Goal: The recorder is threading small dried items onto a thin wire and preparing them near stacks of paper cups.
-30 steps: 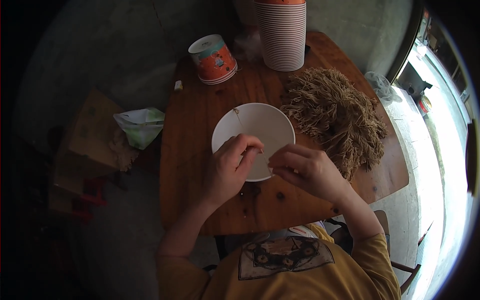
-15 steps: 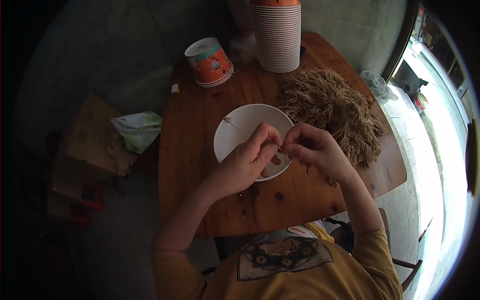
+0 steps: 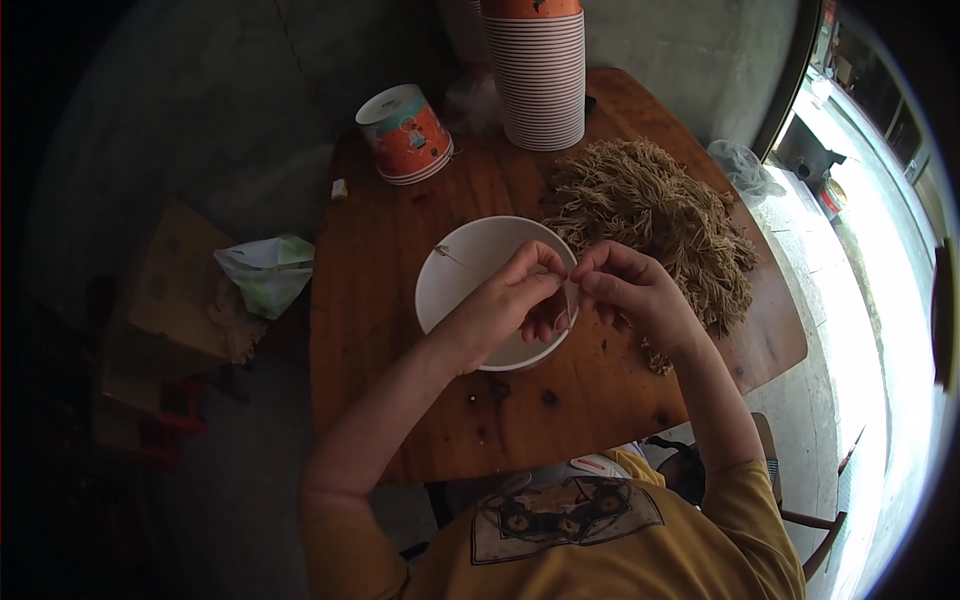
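Note:
Over the right side of a white round tub (image 3: 455, 300), my left hand (image 3: 515, 295) and my right hand (image 3: 640, 300) are held close together. Each has thumb and forefinger pinched, with the fingertips almost meeting. A thin pale strand (image 3: 571, 295) shows between them; its ends are hidden by the fingers. Inside the tub, near its left rim, lies a thin bit of tan cord (image 3: 441, 250). A heap of tan, stringy cords (image 3: 665, 215) spreads over the table just beyond my right hand, with a small loose clump (image 3: 657, 360) beside my right wrist.
On the wooden table (image 3: 380, 330), a tall stack of paper tubs (image 3: 545, 85) and a short upside-down orange stack (image 3: 410, 140) stand at the back. A clear plastic bag (image 3: 745, 170) sits at the right edge. Left of the table are a cardboard box (image 3: 180, 285) and a plastic bag (image 3: 265, 270).
The whole view has shifted slightly. My fingertips have drawn a little apart, and the thin strand shows between them now. The small clump by my right wrist is more exposed.

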The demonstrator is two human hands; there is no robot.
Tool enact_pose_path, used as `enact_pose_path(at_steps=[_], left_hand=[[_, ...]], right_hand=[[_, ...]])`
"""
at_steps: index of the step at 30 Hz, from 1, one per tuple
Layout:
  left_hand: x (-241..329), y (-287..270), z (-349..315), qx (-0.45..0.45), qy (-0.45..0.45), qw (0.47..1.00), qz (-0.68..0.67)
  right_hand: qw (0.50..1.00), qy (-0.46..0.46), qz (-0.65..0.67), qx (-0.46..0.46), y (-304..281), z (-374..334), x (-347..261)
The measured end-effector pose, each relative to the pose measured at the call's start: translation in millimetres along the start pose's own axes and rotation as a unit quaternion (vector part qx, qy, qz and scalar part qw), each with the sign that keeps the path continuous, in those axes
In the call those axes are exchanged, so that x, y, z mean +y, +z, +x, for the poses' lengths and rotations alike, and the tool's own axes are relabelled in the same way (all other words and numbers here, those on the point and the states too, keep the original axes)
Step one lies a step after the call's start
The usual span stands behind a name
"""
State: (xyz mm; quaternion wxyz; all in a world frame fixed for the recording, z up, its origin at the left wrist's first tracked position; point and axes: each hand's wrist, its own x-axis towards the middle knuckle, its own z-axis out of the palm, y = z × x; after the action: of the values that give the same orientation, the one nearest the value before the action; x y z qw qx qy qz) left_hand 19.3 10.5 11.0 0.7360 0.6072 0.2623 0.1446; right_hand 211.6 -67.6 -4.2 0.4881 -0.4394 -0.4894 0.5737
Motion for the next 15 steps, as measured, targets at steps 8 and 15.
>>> enact_pose_path(at_steps=[8,15], left_hand=[[-7.3,-1.4,4.0,0.031,-0.071,0.99,-0.12],[-1.5,5.0,0.2,0.055,-0.083,0.986,-0.132]], right_hand=[[0.996,-0.023,-0.053,0.069,8.1,-17.1,0.2],[0.985,-0.046,-0.095,0.137,5.9,-24.3,10.9]])
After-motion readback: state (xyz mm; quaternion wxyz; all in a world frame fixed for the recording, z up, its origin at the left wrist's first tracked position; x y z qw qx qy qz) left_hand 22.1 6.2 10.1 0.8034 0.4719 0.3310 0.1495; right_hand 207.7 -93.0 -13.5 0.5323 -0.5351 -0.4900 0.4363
